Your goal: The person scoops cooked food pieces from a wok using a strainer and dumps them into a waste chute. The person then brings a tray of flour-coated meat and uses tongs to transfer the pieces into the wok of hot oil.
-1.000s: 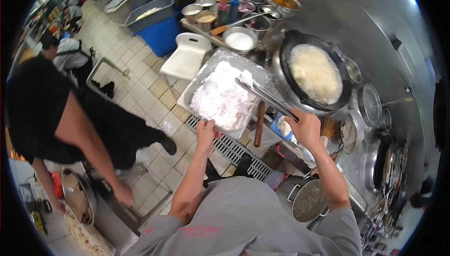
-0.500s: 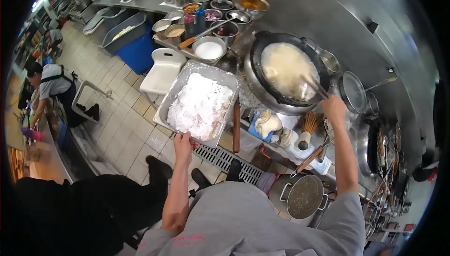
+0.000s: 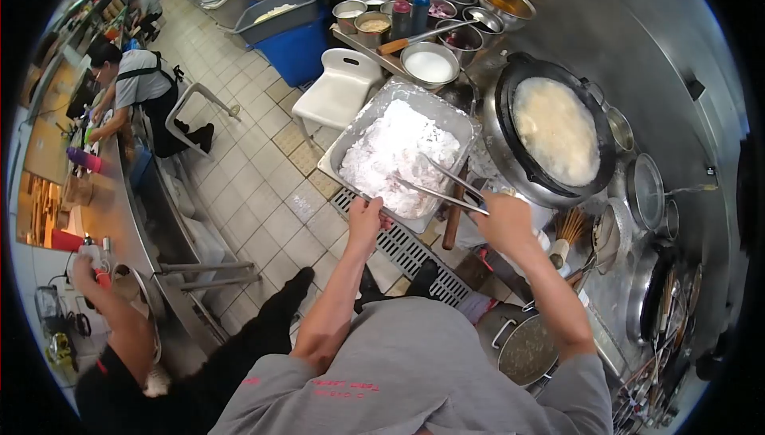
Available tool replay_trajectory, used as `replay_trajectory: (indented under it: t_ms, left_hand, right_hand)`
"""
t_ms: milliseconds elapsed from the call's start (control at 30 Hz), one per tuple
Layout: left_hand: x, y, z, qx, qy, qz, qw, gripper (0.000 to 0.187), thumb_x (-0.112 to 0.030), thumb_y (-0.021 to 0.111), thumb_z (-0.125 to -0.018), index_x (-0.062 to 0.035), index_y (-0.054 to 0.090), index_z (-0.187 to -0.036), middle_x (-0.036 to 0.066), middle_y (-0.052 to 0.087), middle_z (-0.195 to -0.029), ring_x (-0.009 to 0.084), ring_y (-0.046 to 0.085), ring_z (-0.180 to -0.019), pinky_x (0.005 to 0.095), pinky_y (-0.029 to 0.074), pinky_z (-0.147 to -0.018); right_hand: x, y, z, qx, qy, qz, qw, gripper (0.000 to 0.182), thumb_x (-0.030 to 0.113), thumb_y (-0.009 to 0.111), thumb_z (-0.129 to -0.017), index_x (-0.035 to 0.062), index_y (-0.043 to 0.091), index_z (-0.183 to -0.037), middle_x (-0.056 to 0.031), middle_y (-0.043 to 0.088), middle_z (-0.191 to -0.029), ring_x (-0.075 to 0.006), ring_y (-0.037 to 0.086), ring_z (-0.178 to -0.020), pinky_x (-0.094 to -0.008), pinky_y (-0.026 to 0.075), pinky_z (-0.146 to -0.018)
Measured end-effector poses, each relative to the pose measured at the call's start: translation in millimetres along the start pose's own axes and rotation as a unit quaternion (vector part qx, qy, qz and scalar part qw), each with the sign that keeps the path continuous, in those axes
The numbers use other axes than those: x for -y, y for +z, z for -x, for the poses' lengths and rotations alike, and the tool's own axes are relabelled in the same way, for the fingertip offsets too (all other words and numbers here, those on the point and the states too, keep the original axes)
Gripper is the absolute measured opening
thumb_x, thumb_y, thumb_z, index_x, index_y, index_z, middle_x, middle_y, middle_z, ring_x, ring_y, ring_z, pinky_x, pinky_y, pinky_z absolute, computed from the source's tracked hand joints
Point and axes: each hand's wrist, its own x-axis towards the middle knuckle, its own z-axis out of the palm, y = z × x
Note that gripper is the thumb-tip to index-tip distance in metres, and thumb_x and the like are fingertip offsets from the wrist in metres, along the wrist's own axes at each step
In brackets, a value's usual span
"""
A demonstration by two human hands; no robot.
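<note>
My left hand (image 3: 369, 220) is closed around the near rim of a deep metal tray (image 3: 460, 122), which is filled with pieces coated in white powder (image 3: 402, 144). Metal tongs (image 3: 446, 194) are held in my right hand (image 3: 505, 224), their two arms spread and their tips down in the powdered pieces. To the right of the tray, a black wok (image 3: 510, 136) holds pale, frothing liquid (image 3: 558, 132). A white stool (image 3: 339, 84) stands just beyond the tray on the left.
Bowls of ingredients, squeeze bottles (image 3: 420, 14) and a wooden-handled ladle (image 3: 410, 41) crowd the far counter. A pot (image 3: 530, 347) sits low at my right, near a bamboo brush (image 3: 570, 228). One person (image 3: 147, 88) works at the left counter; another person's arm (image 3: 119, 311) reaches in nearby.
My right hand has brought the tongs left from the wok into the tray. My left hand stays on the tray's rim. The view has turned, and a nearby person's arm now shows at left.
</note>
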Motion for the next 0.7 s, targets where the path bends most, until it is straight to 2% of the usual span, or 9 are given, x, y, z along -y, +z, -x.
replay_trajectory:
  t_ms: [100, 167, 300, 400, 600, 700]
  left_hand:
    - [-1, -3, 0, -0.009, -0.007, 0.006, 1.0, 0.013, -0.013, 0.052, -0.089, 0.0003, 0.05, -0.092, 0.009, 0.059, -0.071, 0.015, 0.057, -0.053, 0.0269, 0.046, -0.044]
    - [-1, -4, -2, -0.017, -0.018, 0.008, 1.0, 0.013, -0.012, 0.051, -0.088, 0.0006, 0.05, -0.093, 0.009, 0.058, -0.071, 0.0157, 0.058, -0.053, 0.0273, 0.047, -0.044]
    - [3, -5, -5, -0.005, -0.005, 0.01, 1.0, 0.012, -0.013, 0.052, -0.089, -0.0008, 0.051, -0.088, 0.009, 0.058, -0.069, 0.0149, 0.055, -0.051, 0.0271, 0.045, -0.043]
    - [3, -5, -4, -0.013, 0.001, 0.012, 1.0, 0.012, -0.013, 0.052, -0.089, -0.0008, 0.051, -0.089, 0.009, 0.058, -0.069, 0.0153, 0.055, -0.051, 0.0275, 0.045, -0.043]
    - [2, -4, -2, -0.027, -0.011, 0.007, 1.0, 0.014, -0.013, 0.051, -0.089, 0.0, 0.051, -0.092, 0.009, 0.057, -0.069, 0.0156, 0.055, -0.052, 0.0286, 0.045, -0.044]
    - [0, 0, 0, -0.02, -0.016, 0.005, 1.0, 0.014, -0.013, 0.05, -0.089, 0.0004, 0.052, -0.093, 0.009, 0.057, -0.07, 0.0155, 0.054, -0.053, 0.0287, 0.045, -0.045]
  right_hand:
    - [28, 22, -37, -0.006, 0.041, -0.005, 0.999, 0.029, 0.027, 0.067, -0.078, 0.0029, 0.063, -0.095, -0.0166, 0.066, -0.078, -0.0341, 0.066, -0.076, -0.0431, 0.051, -0.067]
    - [34, 27, -43, -0.019, 0.013, 0.011, 1.0, 0.028, 0.026, 0.066, -0.079, 0.003, 0.063, -0.094, -0.0159, 0.066, -0.077, -0.0342, 0.065, -0.075, -0.0438, 0.051, -0.066]
    - [29, 27, -37, -0.044, -0.004, -0.003, 0.999, 0.024, 0.025, 0.065, -0.08, 0.0037, 0.064, -0.09, -0.0158, 0.065, -0.076, -0.0342, 0.065, -0.072, -0.0441, 0.05, -0.064]
    - [22, 6, -12, -0.072, 0.017, -0.032, 0.997, 0.023, 0.026, 0.065, -0.08, 0.0043, 0.065, -0.088, -0.0163, 0.065, -0.073, -0.0342, 0.064, -0.07, -0.0444, 0.049, -0.063]
    - [-19, -42, 13, -0.165, 0.078, -0.144, 0.973, 0.03, 0.026, 0.069, -0.077, 0.0045, 0.069, -0.098, -0.0188, 0.065, -0.073, -0.0362, 0.063, -0.071, -0.0426, 0.049, -0.065]
    - [-57, -64, 19, -0.224, 0.131, -0.132, 0.957, 0.032, 0.027, 0.069, -0.077, 0.0043, 0.07, -0.1, -0.0216, 0.066, -0.077, -0.0375, 0.064, -0.076, -0.0423, 0.05, -0.069]
